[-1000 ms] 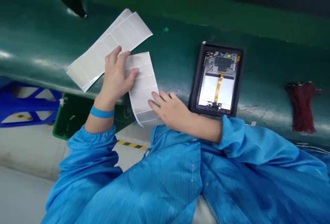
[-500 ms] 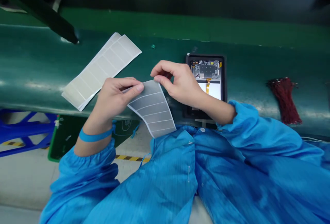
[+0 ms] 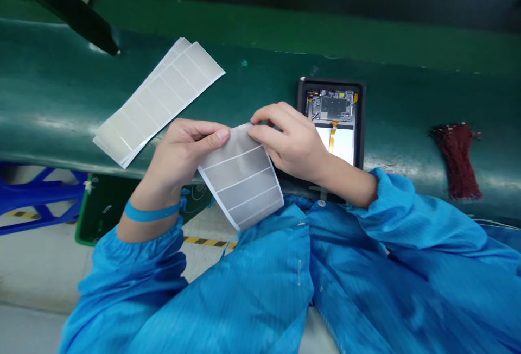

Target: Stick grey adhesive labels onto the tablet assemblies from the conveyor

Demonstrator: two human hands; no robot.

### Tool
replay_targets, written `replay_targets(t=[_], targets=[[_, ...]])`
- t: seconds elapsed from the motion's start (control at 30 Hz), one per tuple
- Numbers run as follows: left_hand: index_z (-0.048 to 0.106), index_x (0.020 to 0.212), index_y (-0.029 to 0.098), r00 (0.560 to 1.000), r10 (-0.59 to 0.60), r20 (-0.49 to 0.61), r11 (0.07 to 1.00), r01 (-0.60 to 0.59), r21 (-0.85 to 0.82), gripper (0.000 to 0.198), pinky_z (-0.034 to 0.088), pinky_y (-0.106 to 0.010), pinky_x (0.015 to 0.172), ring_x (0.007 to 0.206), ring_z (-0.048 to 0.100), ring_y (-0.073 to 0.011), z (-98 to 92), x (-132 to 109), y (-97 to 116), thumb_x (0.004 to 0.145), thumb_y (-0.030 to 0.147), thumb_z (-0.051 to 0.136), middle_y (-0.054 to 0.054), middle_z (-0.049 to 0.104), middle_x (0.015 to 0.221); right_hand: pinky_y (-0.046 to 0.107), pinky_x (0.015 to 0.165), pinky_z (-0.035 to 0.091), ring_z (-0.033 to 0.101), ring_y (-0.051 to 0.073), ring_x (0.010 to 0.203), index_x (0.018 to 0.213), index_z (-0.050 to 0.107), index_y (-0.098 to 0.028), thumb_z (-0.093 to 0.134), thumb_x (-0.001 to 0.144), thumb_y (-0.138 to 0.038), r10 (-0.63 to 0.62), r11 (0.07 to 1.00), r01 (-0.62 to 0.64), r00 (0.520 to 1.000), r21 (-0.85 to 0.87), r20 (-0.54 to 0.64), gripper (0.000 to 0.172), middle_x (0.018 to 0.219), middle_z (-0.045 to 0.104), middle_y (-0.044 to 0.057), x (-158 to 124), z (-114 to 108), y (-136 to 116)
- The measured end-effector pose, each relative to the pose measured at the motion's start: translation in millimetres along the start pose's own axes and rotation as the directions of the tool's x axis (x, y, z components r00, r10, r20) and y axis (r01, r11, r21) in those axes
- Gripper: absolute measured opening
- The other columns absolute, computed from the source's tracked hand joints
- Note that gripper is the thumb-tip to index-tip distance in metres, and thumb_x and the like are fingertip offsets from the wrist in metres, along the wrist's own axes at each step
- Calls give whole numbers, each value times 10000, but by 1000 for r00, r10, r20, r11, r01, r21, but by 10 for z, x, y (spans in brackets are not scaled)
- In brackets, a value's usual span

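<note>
Green workbench — left hand and right hand both pinch the top edge of a strip of grey labels, which hangs curved below the grip, no label visibly lifted yet. Beyond the grip: a second label sheet to the left, an opened tablet to the right — dark red wires farther right.

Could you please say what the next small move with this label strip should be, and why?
Probably lift one label's edge from the white-backed grey label strip: the left hand and right hand both pinch its top end, bowing it, and no label looks lifted.
</note>
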State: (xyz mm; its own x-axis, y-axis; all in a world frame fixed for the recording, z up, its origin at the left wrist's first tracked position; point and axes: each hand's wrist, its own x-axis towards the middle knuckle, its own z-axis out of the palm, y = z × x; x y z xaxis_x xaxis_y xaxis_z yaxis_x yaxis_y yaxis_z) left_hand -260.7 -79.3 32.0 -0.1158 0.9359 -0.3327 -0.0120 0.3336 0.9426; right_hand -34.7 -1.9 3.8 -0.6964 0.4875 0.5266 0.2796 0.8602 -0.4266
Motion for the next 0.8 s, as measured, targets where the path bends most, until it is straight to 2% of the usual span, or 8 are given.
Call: replay_targets(t=[0.1, 0.2, 0.4, 0.5, 0.6, 0.73, 0.8], targets=[[868, 826, 178, 1000, 25, -17, 1000, -25, 2, 390, 426, -192, 439, 522, 578, -108, -9, 10, -5, 686, 518, 998, -44, 713, 669, 447, 977, 542, 617, 249, 1129, 1160, 679, -217, 397, 1116, -277, 43, 995, -41, 999, 93, -18, 292, 1234, 668, 111, 15, 3, 27], [867, 829, 178, 999, 43, -24, 999, -43, -1, 381, 438, -196, 462, 544, 589, -111, -14, 16, -9, 689, 507, 999, -47, 724, 690, 496, 1049, 533, 597, 280, 1236, 1287, 654, -225, 437, 1112, -349, 88, 985, -83, 996, 149, -31, 305, 1333, 634, 135, 24, 13, 43], [861, 817, 177, 1000, -6, -7, 998, 6, -62, 377, 435, -211, 439, 519, 594, -132, -7, 34, -11, 682, 500, 998, -51, 717, 678, 437, 938, 550, 625, 261, 1137, 1147, 700, -254, 426, 1107, -281, 102, 995, -102, 995, 21, -18, 278, 1328, 683, 102, -33, 36, -33], [870, 919, 164, 990, -40, 138, 999, 44, -24, 399, 492, -233, 483, 577, 640, -159, -39, 55, 20, 735, 505, 965, -91, 749, 751, 417, 916, 549, 626, 244, 1097, 1031, 673, -232, 383, 1110, -242, 123, 992, -123, 992, -4, -23, 301, 1233, 684, 106, -7, 30, -47], [868, 1085, 217, 954, -51, 296, 995, 22, 101, 435, 545, -246, 539, 652, 681, -183, -134, 115, 68, 725, 438, 972, -97, 776, 857, 414, 916, 555, 615, 231, 1074, 974, 619, -231, 370, 1099, -216, 129, 990, -128, 992, 60, -11, 279, 1165, 640, 99, 45, 0, -26], [865, 1144, 269, 928, -81, 363, 986, 21, 166, 510, 423, -209, 421, 475, 527, -119, -284, 259, 127, 669, 398, 998, -53, 691, 684, 413, 929, 570, 603, 214, 1029, 973, 567, -240, 403, 1090, -250, 191, 957, -177, 981, 229, -38, 202, 1138, 602, 97, 61, -36, -18], [866, 1143, 257, 921, -94, 379, 985, 31, 170, 507, 396, -203, 411, 460, 488, -105, -312, 333, 154, 679, 413, 999, -51, 660, 637, 409, 927, 573, 601, 205, 1004, 977, 551, -242, 399, 1093, -269, 235, 939, -211, 970, 271, -61, 193, 1131, 597, 95, 46, -36, -27]])
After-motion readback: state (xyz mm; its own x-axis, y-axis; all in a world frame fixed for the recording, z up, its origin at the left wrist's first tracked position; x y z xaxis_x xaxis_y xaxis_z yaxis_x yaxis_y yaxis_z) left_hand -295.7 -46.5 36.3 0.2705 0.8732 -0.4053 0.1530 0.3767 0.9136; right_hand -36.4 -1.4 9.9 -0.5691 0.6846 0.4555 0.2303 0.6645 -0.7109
